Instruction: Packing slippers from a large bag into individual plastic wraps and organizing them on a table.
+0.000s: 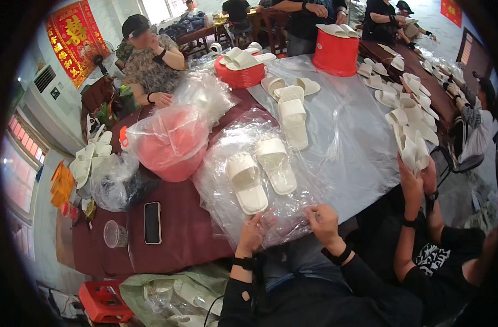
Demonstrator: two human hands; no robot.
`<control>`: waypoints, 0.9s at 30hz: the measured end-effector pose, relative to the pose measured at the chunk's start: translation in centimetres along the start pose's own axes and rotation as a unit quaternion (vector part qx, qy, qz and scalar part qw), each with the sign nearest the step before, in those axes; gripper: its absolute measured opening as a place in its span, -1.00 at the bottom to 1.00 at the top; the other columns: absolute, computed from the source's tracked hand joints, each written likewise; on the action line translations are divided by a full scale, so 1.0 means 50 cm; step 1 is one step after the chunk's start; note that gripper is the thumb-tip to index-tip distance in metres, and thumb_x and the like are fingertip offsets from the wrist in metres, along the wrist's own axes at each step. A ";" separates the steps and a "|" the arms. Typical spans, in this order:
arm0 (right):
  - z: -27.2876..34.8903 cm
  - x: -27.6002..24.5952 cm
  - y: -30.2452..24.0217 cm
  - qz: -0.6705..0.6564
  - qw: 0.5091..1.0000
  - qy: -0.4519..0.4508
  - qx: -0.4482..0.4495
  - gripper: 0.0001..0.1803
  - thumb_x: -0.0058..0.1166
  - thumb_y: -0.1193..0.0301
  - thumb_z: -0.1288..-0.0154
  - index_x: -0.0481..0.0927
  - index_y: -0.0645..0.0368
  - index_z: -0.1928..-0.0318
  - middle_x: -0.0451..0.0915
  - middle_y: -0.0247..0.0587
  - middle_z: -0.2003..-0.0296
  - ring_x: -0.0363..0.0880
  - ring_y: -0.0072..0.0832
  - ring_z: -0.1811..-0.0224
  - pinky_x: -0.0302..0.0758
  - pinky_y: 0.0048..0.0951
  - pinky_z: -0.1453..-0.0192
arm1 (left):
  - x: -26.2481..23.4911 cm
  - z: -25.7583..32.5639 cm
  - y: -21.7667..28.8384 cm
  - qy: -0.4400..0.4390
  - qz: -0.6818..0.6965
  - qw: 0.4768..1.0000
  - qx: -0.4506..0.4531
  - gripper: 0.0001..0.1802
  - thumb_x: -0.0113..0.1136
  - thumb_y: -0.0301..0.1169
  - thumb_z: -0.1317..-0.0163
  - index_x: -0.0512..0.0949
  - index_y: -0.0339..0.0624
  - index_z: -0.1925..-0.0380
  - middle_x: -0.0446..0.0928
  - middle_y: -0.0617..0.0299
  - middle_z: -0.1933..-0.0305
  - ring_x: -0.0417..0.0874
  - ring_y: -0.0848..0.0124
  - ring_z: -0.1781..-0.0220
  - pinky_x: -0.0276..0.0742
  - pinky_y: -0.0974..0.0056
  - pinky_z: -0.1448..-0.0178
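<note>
A pair of white slippers, the left slipper (246, 185) and the right slipper (277, 165), lies side by side with toes pointing away from me. A clear plastic bag (219, 193) spreads around them; whether they are inside it or on top I cannot tell. My left hand (251, 234) is closed on the near edge of the bag, just below the left slipper's heel. At the bag's near right corner, my right hand (324, 223) pinches the plastic between thumb and fingers. More white slippers (292, 117) lie beyond the pair.
Left of the bag are a plastic-covered red tub (170, 147), a phone (152, 223) and a clear cup (115, 234). Slippers top red stools (239, 73). A co-worker's hands (415, 180) hold slippers at right. A green sack (167, 289) with slippers stands below the table's near edge.
</note>
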State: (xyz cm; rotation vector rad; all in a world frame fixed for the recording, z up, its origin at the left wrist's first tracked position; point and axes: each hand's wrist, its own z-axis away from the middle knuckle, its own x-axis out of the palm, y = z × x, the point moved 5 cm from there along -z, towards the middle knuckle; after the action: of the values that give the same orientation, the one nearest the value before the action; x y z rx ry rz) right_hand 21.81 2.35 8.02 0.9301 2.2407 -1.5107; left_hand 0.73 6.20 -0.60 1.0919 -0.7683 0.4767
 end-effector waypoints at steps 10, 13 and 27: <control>-0.063 -0.033 0.006 0.127 0.987 0.088 -0.043 -0.75 0.09 0.56 -0.02 0.47 0.27 0.21 0.39 -0.08 0.40 0.37 -0.20 0.33 0.32 -0.33 0.24 | 0.002 -0.010 0.015 -0.011 0.005 1.000 0.028 -0.53 -0.02 -0.51 -0.18 0.24 -0.25 -0.13 0.42 0.02 -0.07 0.49 0.11 -0.07 0.39 0.05 -0.15; -0.064 0.016 0.018 -0.052 0.992 0.061 0.095 -0.76 -0.03 0.59 -0.12 0.47 0.27 0.14 0.45 -0.06 0.27 0.42 -0.27 0.17 0.35 -0.37 0.07 | 0.005 -0.008 0.013 -0.020 -0.023 0.999 0.014 -0.51 -0.01 -0.47 -0.18 0.22 -0.25 -0.15 0.41 -0.07 -0.06 0.50 0.12 -0.05 0.42 0.08 -0.15; -0.023 0.205 -0.131 -0.406 0.901 -0.151 0.023 -0.81 -0.25 0.63 -0.31 0.35 0.30 0.09 0.07 0.00 -0.32 0.08 -0.32 -0.34 0.11 -0.40 -0.30 | -0.090 -0.027 -0.017 0.029 -0.059 0.998 -0.013 -0.58 -0.12 -0.33 -0.29 0.27 -0.26 -0.12 0.45 0.07 -0.01 0.50 0.23 -0.02 0.42 0.22 -0.10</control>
State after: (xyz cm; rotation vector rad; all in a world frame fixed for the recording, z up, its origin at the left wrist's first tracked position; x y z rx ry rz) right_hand 10.02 5.40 7.51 -0.3123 2.4650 -1.8403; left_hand -1.21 7.19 -4.84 1.0883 -0.6531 0.3961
